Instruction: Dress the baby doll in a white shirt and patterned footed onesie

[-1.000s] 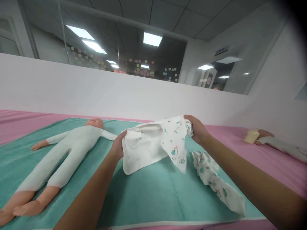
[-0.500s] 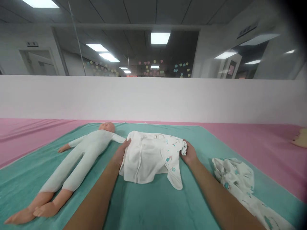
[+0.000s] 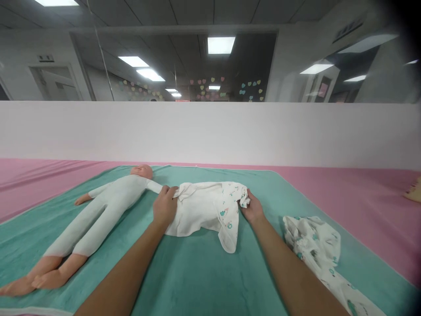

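A small white baby top (image 3: 204, 208) with a printed inner side lies on the teal towel (image 3: 197, 272). My left hand (image 3: 165, 206) is closed on its left shoulder edge. My right hand (image 3: 251, 207) pinches its right sleeve end. A baby doll (image 3: 98, 215) in a pale one-piece lies on its back just left of my left hand, head toward the wall. A second printed garment (image 3: 315, 245) lies crumpled to the right of my right arm.
The teal towel covers a pink-sheeted surface (image 3: 345, 188) that runs along a low white partition wall (image 3: 210, 131). At the far right edge, a cream-coloured object (image 3: 415, 193) sits on the pink sheet.
The top was held up in the air a second ago; it now lies flat on the towel, with both hands still on its ends. The view has shifted left.
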### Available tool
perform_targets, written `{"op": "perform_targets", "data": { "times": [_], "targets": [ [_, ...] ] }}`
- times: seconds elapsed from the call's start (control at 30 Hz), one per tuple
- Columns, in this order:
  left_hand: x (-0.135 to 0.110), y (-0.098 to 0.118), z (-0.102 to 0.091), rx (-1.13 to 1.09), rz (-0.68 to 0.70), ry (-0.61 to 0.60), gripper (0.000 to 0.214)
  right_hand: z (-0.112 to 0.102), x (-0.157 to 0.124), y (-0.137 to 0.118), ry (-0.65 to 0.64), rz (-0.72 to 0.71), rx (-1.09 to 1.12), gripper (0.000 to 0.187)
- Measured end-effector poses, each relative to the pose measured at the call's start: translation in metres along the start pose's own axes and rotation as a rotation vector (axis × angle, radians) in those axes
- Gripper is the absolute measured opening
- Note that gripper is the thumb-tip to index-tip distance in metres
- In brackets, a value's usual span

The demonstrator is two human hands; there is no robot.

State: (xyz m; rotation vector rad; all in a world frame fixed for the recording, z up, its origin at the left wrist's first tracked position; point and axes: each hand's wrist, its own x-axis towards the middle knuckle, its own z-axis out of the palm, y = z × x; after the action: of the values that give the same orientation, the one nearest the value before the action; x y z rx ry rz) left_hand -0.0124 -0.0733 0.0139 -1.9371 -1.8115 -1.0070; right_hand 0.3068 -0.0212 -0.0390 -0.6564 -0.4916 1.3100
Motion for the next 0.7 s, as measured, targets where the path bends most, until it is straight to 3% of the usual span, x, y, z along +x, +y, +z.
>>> {"op": "perform_targets", "data": {
  "times": [0.2,0.3,0.4,0.47,0.6,0.7],
  "targets": [
    [0.003,-0.007,0.004,-0.07,0.079,0.115,0.031,0.003,0.0,0.007,0.064,-0.181,-0.067,0.014],
    [0.002,0.001,0.002,-0.114,0.127,0.087,0.027,0.006,-0.002,0.01,0.083,-0.23,-0.12,0.02],
    [-0.004,0.018,-0.005,-0.2,0.234,-0.09,0.023,0.009,-0.005,0.008,0.07,-0.222,-0.138,0.023],
    [-0.012,0.034,-0.011,-0.28,0.386,-0.226,0.02,0.009,-0.009,0.001,0.044,-0.184,-0.137,0.021],
    [-0.03,0.066,-0.021,-0.4,0.736,-0.437,0.028,0.008,-0.028,-0.012,-0.145,0.116,-0.046,0.035],
    [-0.038,0.075,-0.022,-0.424,0.836,-0.533,0.034,0.011,-0.05,-0.012,-0.274,0.238,-0.025,0.041]
  ]
}}
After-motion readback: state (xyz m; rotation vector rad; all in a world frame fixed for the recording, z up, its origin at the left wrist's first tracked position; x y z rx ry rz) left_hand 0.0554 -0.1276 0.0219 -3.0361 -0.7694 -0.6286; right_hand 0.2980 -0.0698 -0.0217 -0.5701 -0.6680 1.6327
